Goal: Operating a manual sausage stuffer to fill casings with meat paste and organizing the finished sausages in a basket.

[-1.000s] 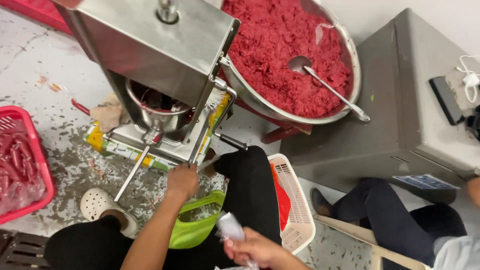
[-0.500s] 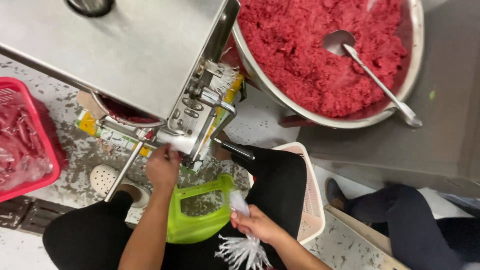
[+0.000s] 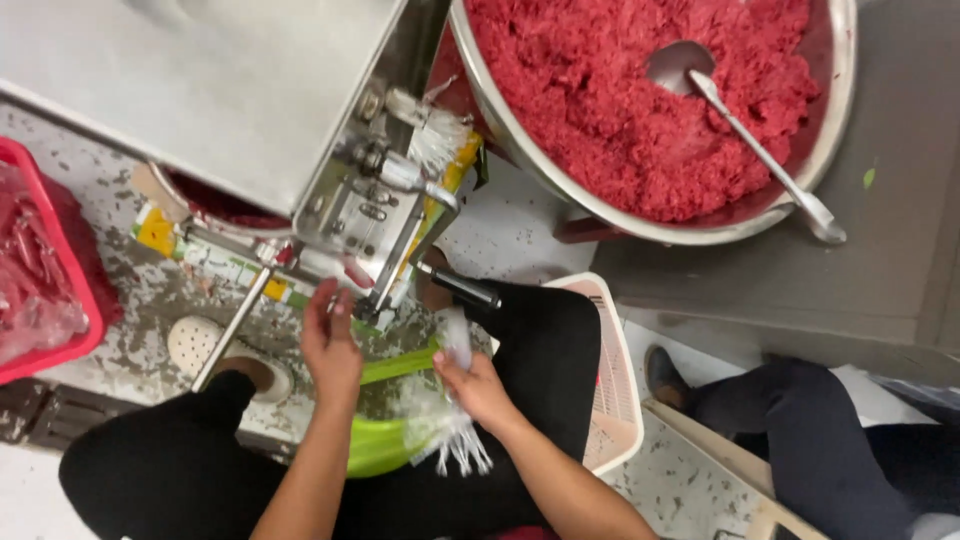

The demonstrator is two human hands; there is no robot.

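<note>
While the left hand [image 3: 330, 335] touches the nozzle [image 3: 345, 272] under the steel stuffer [image 3: 230, 100], the right hand [image 3: 475, 385] grips 1 bunch of clear casings [image 3: 445, 430], long axis pointing up-left toward that nozzle; left is nearer.

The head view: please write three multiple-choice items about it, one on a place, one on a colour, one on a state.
1. Where does the metal spoon lie?
A. In the big bowl of minced red meat
B. In the red basket
C. On the floor

2. What colour is the container on the person's lap?
A. Blue
B. Green
C. Black

3. What does the right hand hold?
A. Nothing
B. A knife
C. A bunch of thin clear casings

Key: 1 A, its scoop sits in the meat; 2 B, bright green shows between the hands; 3 C, the fingers close on the bunch.
</note>
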